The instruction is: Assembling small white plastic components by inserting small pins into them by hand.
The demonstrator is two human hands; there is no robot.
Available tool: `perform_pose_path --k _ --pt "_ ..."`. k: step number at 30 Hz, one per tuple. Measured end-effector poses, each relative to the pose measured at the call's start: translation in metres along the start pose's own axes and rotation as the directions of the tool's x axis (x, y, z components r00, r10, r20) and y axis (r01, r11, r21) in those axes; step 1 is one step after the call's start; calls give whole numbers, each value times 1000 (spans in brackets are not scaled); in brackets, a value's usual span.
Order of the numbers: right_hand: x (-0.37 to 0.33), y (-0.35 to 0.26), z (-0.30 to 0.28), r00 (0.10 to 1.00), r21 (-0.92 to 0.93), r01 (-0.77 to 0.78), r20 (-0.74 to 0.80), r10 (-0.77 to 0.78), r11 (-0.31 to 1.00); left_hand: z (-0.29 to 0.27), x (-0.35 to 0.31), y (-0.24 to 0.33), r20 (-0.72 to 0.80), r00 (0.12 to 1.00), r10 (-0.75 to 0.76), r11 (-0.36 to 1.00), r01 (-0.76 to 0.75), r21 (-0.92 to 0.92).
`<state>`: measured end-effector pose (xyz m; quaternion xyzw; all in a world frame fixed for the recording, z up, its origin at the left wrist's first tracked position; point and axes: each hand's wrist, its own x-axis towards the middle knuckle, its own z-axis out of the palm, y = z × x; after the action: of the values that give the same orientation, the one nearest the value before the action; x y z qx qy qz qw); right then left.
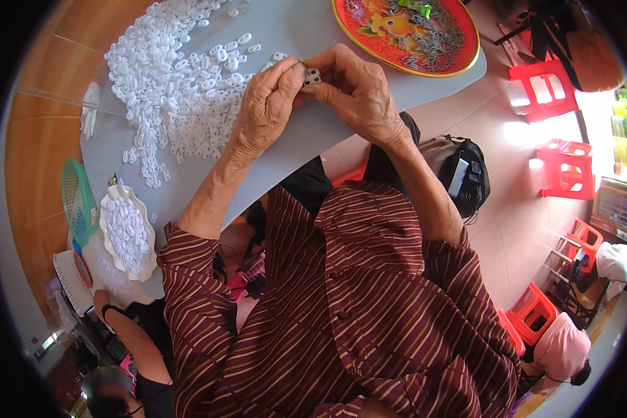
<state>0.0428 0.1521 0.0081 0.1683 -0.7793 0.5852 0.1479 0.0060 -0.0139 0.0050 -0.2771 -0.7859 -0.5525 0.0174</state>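
Note:
Above the table, my left hand (270,103) and my right hand (361,89) meet fingertip to fingertip. Pinched between them is a small white plastic piece (313,75) with dark round holes in its face. The fingers of both hands are closed around it, and part of it is hidden behind them. To the left, a large heap of similar white plastic pieces (157,76) spreads over the grey table (292,150). Beyond my right hand, a red round tray (369,49) with a gold rim carries many small grey metal parts (444,45) and a green scrap.
A white scalloped dish (148,254) of white pieces stands at the left, beside a green mesh basket (79,202). Another person's arm (136,334) reaches in at lower left. A black bag (465,177) and red stools (568,171) are to the right.

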Motion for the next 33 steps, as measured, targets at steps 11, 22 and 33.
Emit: perform_pose_path --k 11,22,33 --pt "0 -2 -1 999 76 31 -44 -28 997 4 5 4 69 997 -24 996 30 -87" --pt "-4 -2 -1 999 9 29 -17 -29 1000 3 -1 9 161 968 -190 947 224 -229" --pt "-5 -3 -4 986 341 -163 72 147 926 3 -3 5 138 967 -212 951 237 -200"
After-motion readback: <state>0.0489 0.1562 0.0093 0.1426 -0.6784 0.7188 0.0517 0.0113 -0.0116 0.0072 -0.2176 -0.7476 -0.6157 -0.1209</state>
